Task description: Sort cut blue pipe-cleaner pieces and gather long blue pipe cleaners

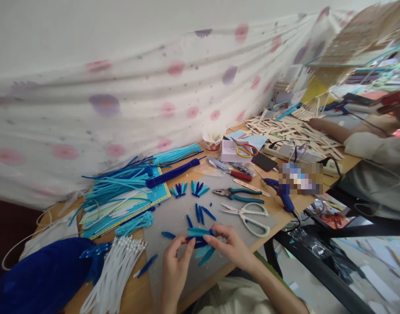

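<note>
1. From my end, I saw the left hand (178, 257) nearest, thumb and forefinger almost together, pinching the left end of a blue petal bundle (200, 232).
2. I had the right hand (230, 245) at its other end, fingers curled in, thumb and forefinger gripping it. The bundle sat between both hands, above the grey mat (173, 216).
3. Light-blue pieces (205, 256) showed just below the bundle; exact contact, I couldn't tell.
4. White stems (116, 270) lay left of the left hand.
5. Loose dark-blue pieces (200, 213) lay beyond the hands; white scissors (241, 212) to the right.
6. Farther: two fanned clusters (179, 190), pliers (230, 192), blue glue gun (286, 201).
7. Farther still, I logged a paper cup (213, 143), wooden sticks (291, 134) and a co-worker's arm (330, 130).
8. Flowered curtain (137, 109) hung behind.
</note>
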`<state>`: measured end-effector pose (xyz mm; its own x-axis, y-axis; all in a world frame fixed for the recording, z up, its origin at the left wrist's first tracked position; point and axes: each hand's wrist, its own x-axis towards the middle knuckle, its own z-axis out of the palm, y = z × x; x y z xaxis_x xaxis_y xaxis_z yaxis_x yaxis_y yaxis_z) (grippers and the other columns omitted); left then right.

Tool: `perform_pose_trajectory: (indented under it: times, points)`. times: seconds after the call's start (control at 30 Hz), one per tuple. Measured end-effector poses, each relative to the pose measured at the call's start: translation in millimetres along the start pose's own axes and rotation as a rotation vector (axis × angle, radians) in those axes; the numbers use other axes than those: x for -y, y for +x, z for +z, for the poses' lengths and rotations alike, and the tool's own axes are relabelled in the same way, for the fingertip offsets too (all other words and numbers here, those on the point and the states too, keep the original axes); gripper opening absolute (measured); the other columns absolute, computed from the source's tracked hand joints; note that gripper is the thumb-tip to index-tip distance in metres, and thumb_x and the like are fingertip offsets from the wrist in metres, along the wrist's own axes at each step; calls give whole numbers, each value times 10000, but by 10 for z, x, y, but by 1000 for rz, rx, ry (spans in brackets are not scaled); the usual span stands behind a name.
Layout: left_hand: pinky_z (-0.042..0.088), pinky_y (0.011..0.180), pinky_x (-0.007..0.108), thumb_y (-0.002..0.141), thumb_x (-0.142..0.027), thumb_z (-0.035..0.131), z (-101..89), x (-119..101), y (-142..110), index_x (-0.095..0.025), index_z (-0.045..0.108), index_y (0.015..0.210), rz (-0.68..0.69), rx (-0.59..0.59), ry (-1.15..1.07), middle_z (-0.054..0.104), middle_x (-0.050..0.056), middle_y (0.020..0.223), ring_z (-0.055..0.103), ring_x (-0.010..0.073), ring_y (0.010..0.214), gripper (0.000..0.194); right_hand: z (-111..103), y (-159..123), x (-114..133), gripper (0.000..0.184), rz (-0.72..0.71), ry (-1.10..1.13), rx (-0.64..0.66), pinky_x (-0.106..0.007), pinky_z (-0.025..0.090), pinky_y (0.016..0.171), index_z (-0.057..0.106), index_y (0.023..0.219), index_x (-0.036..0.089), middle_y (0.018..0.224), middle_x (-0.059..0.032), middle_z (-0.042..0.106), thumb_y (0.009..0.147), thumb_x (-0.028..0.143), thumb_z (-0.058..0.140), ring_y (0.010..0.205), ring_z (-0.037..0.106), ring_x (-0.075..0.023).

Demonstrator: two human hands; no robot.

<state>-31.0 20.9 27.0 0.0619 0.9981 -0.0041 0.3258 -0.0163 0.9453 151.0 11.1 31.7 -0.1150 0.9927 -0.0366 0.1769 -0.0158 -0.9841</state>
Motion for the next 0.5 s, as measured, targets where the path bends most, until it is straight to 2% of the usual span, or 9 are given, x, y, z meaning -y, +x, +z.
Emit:
perform_pose_trajectory:
  times: [0.13, 0.33, 0.5]
  points:
    - [506, 766, 282, 793, -469, 633, -20, 18, -4, -187, 680, 812, -29, -19, -53, 702, 56, 843, 650, 210, 823, 287, 0, -14, -30, 443, 12, -11, 18, -222, 306, 563, 477, 623, 166, 611, 36, 403, 854, 538, 545, 626, 392, -106]
    - [485, 692, 261, 799, -506, 608, -14, 3, -28, -189, 612, 725, -67, -23, -71, 637, 22, 714, 607, 190, 719, 325, 40, -21, -48, 446, 7, -44, 38, -216, 301, 548, 483, 620, 165, 606, 38, 408, 857, 538, 544, 615, 391, -102]
    - [494, 675, 264, 786, -565, 591, 24, -1, -41, -186, 637, 773, -126, -46, -95, 648, 32, 747, 607, 199, 723, 382, 11, -16, -17, 430, -37, -68, 21, -216, 318, 565, 511, 623, 162, 603, 33, 448, 859, 519, 554, 625, 424, -108]
